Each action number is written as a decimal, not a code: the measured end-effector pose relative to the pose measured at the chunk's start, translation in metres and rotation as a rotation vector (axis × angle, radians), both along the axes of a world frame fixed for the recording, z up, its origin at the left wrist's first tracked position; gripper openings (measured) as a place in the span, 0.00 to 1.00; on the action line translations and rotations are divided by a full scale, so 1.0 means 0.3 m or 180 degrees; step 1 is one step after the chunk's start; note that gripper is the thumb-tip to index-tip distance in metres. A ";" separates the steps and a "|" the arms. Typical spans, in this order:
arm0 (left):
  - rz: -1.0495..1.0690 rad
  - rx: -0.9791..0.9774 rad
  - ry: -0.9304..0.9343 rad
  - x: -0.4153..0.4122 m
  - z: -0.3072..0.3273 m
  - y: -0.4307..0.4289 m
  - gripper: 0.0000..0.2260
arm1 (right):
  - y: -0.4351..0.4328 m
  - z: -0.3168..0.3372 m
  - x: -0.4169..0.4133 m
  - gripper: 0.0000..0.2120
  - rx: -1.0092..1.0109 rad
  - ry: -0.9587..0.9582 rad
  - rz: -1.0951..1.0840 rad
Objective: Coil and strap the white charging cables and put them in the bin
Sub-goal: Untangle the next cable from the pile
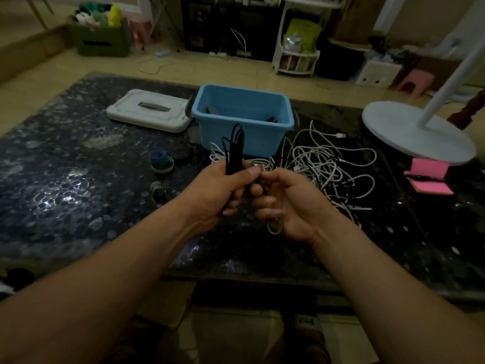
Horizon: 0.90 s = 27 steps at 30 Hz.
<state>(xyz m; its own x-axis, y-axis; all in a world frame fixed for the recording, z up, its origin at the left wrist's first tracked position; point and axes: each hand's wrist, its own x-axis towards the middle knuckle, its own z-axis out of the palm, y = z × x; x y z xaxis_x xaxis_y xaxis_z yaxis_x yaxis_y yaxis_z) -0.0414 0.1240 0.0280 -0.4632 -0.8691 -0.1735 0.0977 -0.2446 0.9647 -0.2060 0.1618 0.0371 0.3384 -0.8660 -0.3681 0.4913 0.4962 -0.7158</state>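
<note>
My left hand (223,190) grips a folded black cable (235,145) whose loops stick up in front of the blue bin (244,122). Close beside it, my right hand (286,206) pinches a grey strap (275,227) that curls below the palm; its upper end meets the cable between my thumbs. A tangle of white charging cables (322,164) lies on the dark table right of my hands, with more white cable (217,156) just behind the left hand. Dark items rest inside the bin.
The bin's white lid (149,111) lies left of the bin. Rolls of strap tape (161,161) and a small roll (157,190) sit left of my hands. A white lamp base (417,132) and pink notepad (430,177) occupy the right side of the table (65,166).
</note>
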 end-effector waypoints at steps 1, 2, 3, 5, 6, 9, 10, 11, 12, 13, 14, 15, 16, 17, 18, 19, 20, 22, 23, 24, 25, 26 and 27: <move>0.0067 -0.0022 -0.0013 0.000 0.000 -0.003 0.07 | 0.001 -0.001 0.007 0.08 -0.0092 0.0220 0.0068; 0.0147 -0.0054 -0.0060 0.000 -0.001 -0.004 0.09 | 0.002 -0.003 0.016 0.07 -0.0226 0.0549 0.0086; 0.0238 -0.0092 -0.0121 0.000 -0.002 -0.006 0.10 | 0.001 -0.009 0.025 0.06 -0.0414 0.0947 0.0033; 0.0451 -0.0162 -0.0218 0.001 -0.008 -0.007 0.11 | 0.001 -0.020 0.042 0.04 -0.0793 0.1823 -0.0171; 0.0565 -0.0178 -0.0245 0.003 -0.011 -0.010 0.10 | 0.001 -0.024 0.045 0.04 -0.0948 0.2231 -0.0252; 0.0848 -0.0147 -0.0238 0.013 -0.018 -0.023 0.09 | 0.000 -0.031 0.037 0.06 -0.1284 0.2955 -0.0142; 0.0885 -0.0122 -0.0221 0.014 -0.019 -0.025 0.09 | 0.002 -0.032 0.033 0.07 -0.1388 0.3171 -0.0049; 0.0887 -0.0102 -0.0216 0.014 -0.021 -0.024 0.09 | 0.003 -0.035 0.029 0.07 -0.1516 0.3501 0.0023; 0.0859 -0.0107 -0.0242 0.012 -0.024 -0.022 0.09 | 0.005 -0.036 0.027 0.07 -0.1656 0.3914 0.0060; 0.0809 -0.0136 -0.0315 0.008 -0.026 -0.017 0.08 | 0.005 -0.039 0.024 0.07 -0.1771 0.4382 0.0075; 0.0761 -0.0192 -0.0431 0.002 -0.030 -0.010 0.07 | 0.005 -0.040 0.022 0.07 -0.1825 0.4768 0.0069; 0.0729 -0.0271 -0.0541 -0.005 -0.032 0.000 0.07 | 0.007 -0.039 0.021 0.08 -0.1800 0.4969 0.0057; 0.0711 -0.0367 -0.0592 -0.013 -0.035 0.009 0.06 | 0.011 -0.037 0.025 0.08 -0.1728 0.4955 0.0050; 0.0707 -0.0455 -0.0588 -0.022 -0.034 0.017 0.06 | 0.015 -0.033 0.032 0.08 -0.1598 0.4720 0.0018; 0.0735 -0.0504 -0.0539 -0.029 -0.033 0.021 0.07 | 0.018 -0.027 0.044 0.08 -0.1416 0.4293 -0.0085; 0.0791 -0.0496 -0.0462 -0.033 -0.031 0.022 0.07 | 0.021 -0.022 0.054 0.08 -0.1230 0.3792 -0.0230; 0.0857 -0.0475 -0.0391 -0.034 -0.028 0.019 0.06 | 0.023 -0.016 0.062 0.07 -0.1011 0.3311 -0.0361; 0.0966 -0.0487 -0.0403 -0.026 -0.022 0.008 0.06 | 0.024 -0.011 0.066 0.09 -0.0712 0.2721 -0.0488; 0.0986 -0.0489 -0.0449 -0.021 -0.018 0.004 0.06 | 0.025 -0.016 0.061 0.10 -0.0715 0.2699 -0.0487; 0.0967 -0.0477 -0.0495 -0.017 -0.021 -0.001 0.06 | 0.026 -0.019 0.054 0.11 -0.0784 0.2804 -0.0460; 0.0908 -0.0447 -0.0547 -0.014 -0.025 -0.003 0.07 | 0.024 -0.028 0.045 0.12 -0.0890 0.2947 -0.0433; 0.0821 -0.0395 -0.0580 -0.010 -0.031 -0.004 0.07 | 0.020 -0.033 0.040 0.12 -0.0966 0.3023 -0.0455; 0.0745 -0.0322 -0.0592 -0.009 -0.033 -0.003 0.08 | 0.013 -0.035 0.034 0.11 -0.0994 0.3037 -0.0548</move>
<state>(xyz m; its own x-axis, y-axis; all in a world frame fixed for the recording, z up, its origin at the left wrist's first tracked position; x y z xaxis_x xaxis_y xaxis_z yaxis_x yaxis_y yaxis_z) -0.0442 0.1231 0.0181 -0.2168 -0.9656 -0.1438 -0.0405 -0.1383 0.9896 -0.1957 0.1658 0.0265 -0.1165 -0.9788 -0.1683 -0.3050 0.1965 -0.9318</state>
